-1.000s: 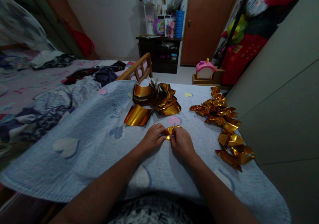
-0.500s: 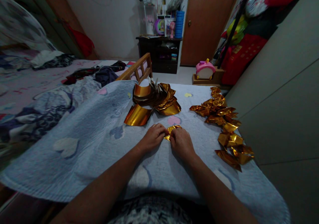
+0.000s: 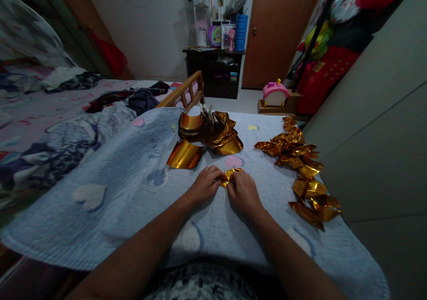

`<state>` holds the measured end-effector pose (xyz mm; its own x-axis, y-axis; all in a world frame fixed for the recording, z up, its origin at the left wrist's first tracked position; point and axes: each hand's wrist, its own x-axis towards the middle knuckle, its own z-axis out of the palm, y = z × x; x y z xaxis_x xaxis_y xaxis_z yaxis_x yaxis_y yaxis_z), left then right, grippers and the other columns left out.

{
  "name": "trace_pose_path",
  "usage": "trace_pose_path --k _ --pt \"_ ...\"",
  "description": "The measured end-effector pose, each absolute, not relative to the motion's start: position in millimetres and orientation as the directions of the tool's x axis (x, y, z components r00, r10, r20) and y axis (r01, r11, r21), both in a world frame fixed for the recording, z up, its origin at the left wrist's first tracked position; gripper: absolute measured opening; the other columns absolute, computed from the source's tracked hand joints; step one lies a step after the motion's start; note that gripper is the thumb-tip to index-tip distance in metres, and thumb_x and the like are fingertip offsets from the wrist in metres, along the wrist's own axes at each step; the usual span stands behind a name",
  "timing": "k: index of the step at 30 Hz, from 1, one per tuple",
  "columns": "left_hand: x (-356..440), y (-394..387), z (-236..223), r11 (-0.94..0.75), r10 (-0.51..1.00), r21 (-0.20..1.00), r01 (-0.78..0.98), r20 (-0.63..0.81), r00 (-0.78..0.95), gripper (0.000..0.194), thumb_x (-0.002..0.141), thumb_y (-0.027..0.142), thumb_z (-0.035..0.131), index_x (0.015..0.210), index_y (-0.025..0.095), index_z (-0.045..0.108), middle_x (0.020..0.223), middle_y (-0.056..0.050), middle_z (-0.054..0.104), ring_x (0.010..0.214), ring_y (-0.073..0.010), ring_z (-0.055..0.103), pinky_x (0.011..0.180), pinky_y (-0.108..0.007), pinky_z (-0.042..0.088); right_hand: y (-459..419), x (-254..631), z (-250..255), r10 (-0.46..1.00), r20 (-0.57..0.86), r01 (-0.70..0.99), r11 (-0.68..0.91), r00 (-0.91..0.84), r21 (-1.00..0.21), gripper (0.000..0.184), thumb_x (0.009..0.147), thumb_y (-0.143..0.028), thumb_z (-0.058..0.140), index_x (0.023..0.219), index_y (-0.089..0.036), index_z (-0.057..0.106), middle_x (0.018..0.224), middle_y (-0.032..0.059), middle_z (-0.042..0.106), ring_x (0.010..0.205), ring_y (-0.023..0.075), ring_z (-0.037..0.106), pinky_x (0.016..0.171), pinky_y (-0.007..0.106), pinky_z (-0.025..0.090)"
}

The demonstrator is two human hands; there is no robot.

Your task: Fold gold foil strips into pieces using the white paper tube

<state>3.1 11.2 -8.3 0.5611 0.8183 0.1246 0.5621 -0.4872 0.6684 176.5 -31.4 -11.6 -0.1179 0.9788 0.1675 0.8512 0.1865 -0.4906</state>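
Observation:
A small piece of gold foil paper [image 3: 228,175] lies on the blue blanket between my hands, its outer edges partly covered by fingers. My left hand [image 3: 207,184] pinches its left side, the fingers curled. On the right side my right hand [image 3: 245,191] grips it, knuckles up and fingertips bent down. Beyond the hands stands a loose stack of gold foil sheets [image 3: 213,133], with one curved sheet [image 3: 185,154] at its front left. Several folded gold foil pieces [image 3: 308,187] lie in a row to the right.
The heart-patterned blue blanket [image 3: 133,220] covers the surface before me. A wooden rail [image 3: 182,95] rises at its far edge, and a bed with clothes [image 3: 140,99] lies to the left. A pale cabinet [image 3: 383,135] borders the right side. Farther back are a dark shelf unit [image 3: 213,75] and a pink toy [image 3: 275,94].
Both hands stay on the foil paper, with only a very slight shift of the fingers. The stack and the folded pieces lie as before.

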Motion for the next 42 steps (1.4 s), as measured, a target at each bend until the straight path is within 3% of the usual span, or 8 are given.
trace_pose_path --k 7,22,42 --pt "4 12 -9 -0.475 0.825 0.674 0.565 0.118 0.553 0.018 0.092 0.016 0.052 0.095 0.02 0.07 0.098 -0.005 0.066 0.1 -0.0214 0.058 0.092 -0.037 0.045 -31 180 -14 0.974 0.196 0.8 0.21 -0.118 -0.562 0.005 0.086 -0.02 0.061 0.091 -0.018 0.059 0.094 0.0065 0.065 0.087 0.021 0.055 0.078 0.031 0.037" --pt "1 13 -6 -0.467 0.82 0.696 0.546 0.11 0.562 0.013 0.087 0.016 0.065 0.098 0.019 0.072 0.101 -0.006 0.066 0.104 -0.0228 0.059 0.095 -0.038 0.045 -30 184 -11 0.974 0.121 0.801 0.227 -0.193 -0.554 0.01 0.091 -0.02 0.062 0.083 -0.02 0.069 0.091 0.0061 0.066 0.092 0.0211 0.056 0.081 0.031 0.037" --pt "3 12 -6 -0.467 0.825 0.691 0.552 0.115 0.554 0.016 0.088 0.016 0.059 0.097 0.019 0.072 0.099 -0.006 0.066 0.102 -0.0228 0.059 0.094 -0.038 0.044 -31 172 -1 0.992 0.065 0.892 0.126 -0.109 -0.435 0.009 0.09 -0.018 0.058 0.085 -0.018 0.066 0.098 0.0096 0.068 0.095 0.0232 0.059 0.079 0.033 0.036"
